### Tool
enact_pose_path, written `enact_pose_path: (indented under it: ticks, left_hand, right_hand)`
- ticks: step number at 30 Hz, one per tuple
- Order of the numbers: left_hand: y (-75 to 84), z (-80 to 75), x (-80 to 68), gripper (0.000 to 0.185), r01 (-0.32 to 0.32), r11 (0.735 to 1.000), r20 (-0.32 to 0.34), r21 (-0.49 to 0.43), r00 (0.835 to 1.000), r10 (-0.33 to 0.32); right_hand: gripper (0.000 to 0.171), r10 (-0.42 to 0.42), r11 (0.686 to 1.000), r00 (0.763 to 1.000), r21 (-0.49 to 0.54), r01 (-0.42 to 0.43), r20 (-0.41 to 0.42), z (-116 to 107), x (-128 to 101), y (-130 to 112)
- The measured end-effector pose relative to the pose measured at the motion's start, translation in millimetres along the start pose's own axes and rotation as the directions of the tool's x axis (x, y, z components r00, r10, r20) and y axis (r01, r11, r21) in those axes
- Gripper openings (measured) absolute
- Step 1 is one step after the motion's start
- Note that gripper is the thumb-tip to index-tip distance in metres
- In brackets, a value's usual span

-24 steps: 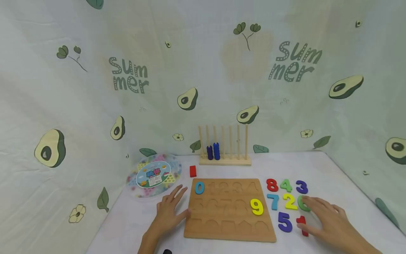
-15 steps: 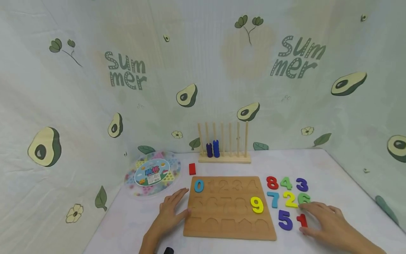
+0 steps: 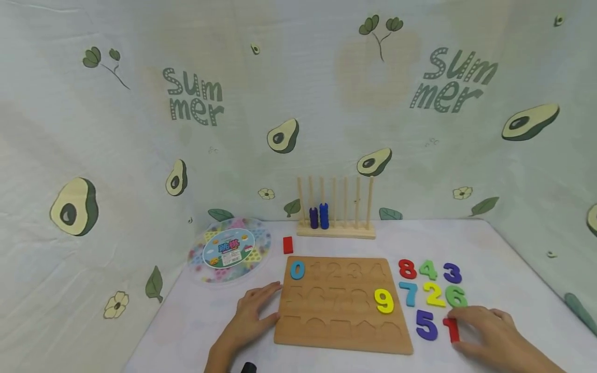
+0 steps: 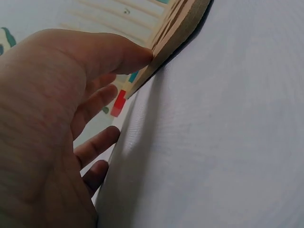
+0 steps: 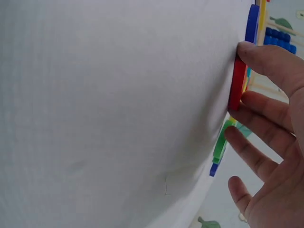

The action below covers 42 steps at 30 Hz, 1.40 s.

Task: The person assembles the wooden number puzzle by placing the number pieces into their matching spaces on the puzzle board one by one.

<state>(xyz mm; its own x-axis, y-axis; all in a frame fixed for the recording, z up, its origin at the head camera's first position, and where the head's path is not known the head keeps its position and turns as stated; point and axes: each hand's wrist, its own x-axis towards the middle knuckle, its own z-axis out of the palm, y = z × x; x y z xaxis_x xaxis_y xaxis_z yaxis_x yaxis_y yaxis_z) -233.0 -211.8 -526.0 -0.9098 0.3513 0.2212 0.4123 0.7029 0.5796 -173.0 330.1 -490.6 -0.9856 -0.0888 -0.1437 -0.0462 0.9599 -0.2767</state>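
On the white table lies a wooden number board (image 3: 322,329) with a blue 0 (image 3: 297,270) and a yellow 9 (image 3: 384,301) in it. My left hand (image 3: 249,321) rests at its left edge, fingers spread; in the left wrist view the thumb touches the board's side (image 4: 164,52). To the right, my right hand (image 3: 489,331) pinches the red number 1 (image 5: 237,85) lengthwise, thumb at one end and fingertips at the other. The 1 appears to lie on the table. The green 6 (image 3: 456,296) is just beyond the fingers, and the purple 5 (image 3: 426,325) is left of the 1.
Several more numbers, including a yellow 2 (image 3: 434,294), a blue 7 (image 3: 408,293) and a red 8 (image 3: 407,269), lie right of the board. Behind it stand a peg rack (image 3: 336,232) with blue beads and a red block (image 3: 287,245). A round game package (image 3: 228,248) sits back left.
My right hand has moved from over the green 6 toward me, and its fingers have closed on the ends of the red 1. My left hand stays by the board; the view has shifted slightly.
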Motion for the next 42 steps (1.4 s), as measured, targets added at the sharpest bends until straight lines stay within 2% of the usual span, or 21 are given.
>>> enact_pose_path:
  ticks: [5, 9, 16, 19, 22, 29, 37, 42]
  left_hand:
    - [1.1, -0.4, 0.0, 0.053, -0.046, 0.999, -0.007, 0.022, 0.999, 0.047]
    - [1.2, -0.1, -0.6, 0.048, -0.082, 0.996, -0.018, 0.024, 0.996, 0.082]
    - [-2.1, 1.6, -1.1, 0.046, -0.083, 0.996, -0.025, 0.032, 0.996, 0.084]
    - [-2.0, 2.1, -2.2, 0.047, -0.067, 0.997, -0.024, 0.035, 0.997, 0.067]
    - [-1.9, 2.6, -2.8, 0.046, -0.057, 0.997, -0.013, 0.042, 0.998, 0.058]
    - [-2.1, 4.1, -0.3, 0.045, -0.086, 0.993, -0.003, 0.075, 0.996, 0.087]
    - [0.0, 4.1, -0.7, 0.044, -0.078, 0.995, -0.004, 0.059, 0.997, 0.078]
    - [0.5, 1.8, -1.7, 0.044, -0.073, 0.995, -0.003, 0.064, 0.997, 0.074]
  right_hand:
    - [0.065, -0.012, 1.000, 1.000, 0.008, 0.012, -0.018, 1, -1, -3]
    - [0.058, -0.063, 0.998, 0.995, -0.001, 0.063, -0.081, -2, -1, -10]
    - [0.056, -0.154, 0.988, 0.958, -0.023, 0.153, -0.242, -10, -1, -26]
    - [0.054, -0.179, 0.983, 0.944, -0.019, 0.181, -0.277, -15, 2, -33]
    - [0.053, -0.198, 0.979, 0.936, -0.018, 0.202, -0.290, -18, 3, -40]
    - [0.054, -0.209, 0.976, 0.935, 0.005, 0.220, -0.287, -19, 7, -54]
    - [0.055, -0.280, 0.957, 0.909, -0.018, 0.289, -0.307, -26, 12, -67]
    - [0.054, -0.303, 0.950, 0.902, -0.016, 0.313, -0.307, -29, 16, -77]
